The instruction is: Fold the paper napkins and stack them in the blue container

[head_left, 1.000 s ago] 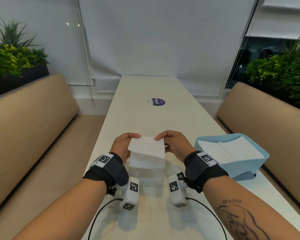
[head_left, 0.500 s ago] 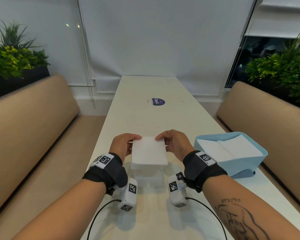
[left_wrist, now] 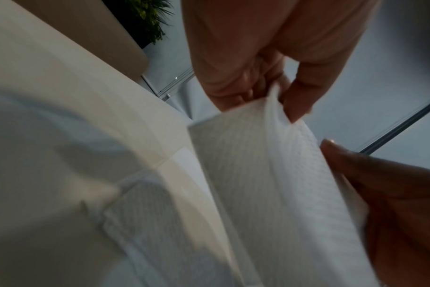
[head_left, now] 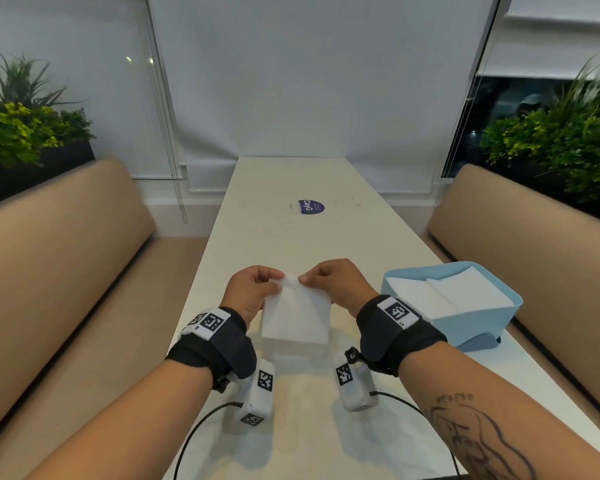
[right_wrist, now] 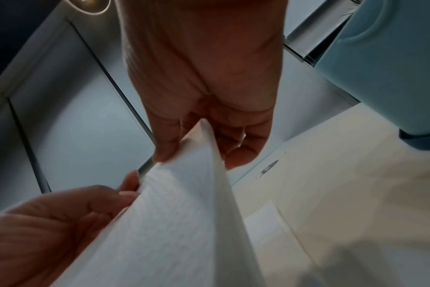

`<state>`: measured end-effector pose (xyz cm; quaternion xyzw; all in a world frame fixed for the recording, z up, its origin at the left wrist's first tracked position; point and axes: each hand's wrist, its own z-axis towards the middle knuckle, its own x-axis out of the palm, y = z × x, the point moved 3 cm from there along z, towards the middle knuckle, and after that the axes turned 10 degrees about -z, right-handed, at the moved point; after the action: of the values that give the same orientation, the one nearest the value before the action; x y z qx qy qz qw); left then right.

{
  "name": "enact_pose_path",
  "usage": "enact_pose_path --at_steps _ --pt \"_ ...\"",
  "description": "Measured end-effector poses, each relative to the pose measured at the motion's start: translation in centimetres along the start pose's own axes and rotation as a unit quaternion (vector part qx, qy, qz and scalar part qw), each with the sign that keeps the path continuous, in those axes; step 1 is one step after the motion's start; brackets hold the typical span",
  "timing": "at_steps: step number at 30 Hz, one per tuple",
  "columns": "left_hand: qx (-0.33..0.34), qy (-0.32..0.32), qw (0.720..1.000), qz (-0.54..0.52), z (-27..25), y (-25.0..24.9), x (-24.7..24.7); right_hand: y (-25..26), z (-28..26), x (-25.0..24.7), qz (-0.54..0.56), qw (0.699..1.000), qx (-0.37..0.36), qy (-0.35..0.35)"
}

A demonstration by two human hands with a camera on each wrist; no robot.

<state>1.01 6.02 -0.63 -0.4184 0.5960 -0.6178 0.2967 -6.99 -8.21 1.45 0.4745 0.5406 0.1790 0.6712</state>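
Note:
I hold one white paper napkin above the table. My left hand and right hand pinch its far edge close together, so the sheet bows between them. In the left wrist view, the left hand's fingertips clamp the napkin. The right wrist view shows the right hand pinching the same napkin. Another napkin lies flat on the table underneath. The blue container stands to the right with folded napkins inside.
The long white table runs away from me with a purple sticker on it. Tan benches flank both sides. Cables trail from the wrist cameras at the near edge.
My hands have moved closer together along the napkin's far edge. The sheet, held wide and flat before, now bows between them.

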Motion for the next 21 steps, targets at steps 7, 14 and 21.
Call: enact_pose_path --at_steps 7,14,21 --pt "-0.09 0.033 0.995 0.02 -0.1 1.1 0.2 0.1 0.3 0.2 0.02 0.999 -0.004 -0.041" --pt "-0.084 0.098 0.979 0.159 -0.8 1.2 0.3 -0.1 0.6 0.0 0.03 0.998 0.005 -0.048" --pt "-0.069 0.087 0.99 0.086 -0.9 0.1 0.8 -0.1 0.3 0.2 -0.005 1.0 -0.015 -0.015"
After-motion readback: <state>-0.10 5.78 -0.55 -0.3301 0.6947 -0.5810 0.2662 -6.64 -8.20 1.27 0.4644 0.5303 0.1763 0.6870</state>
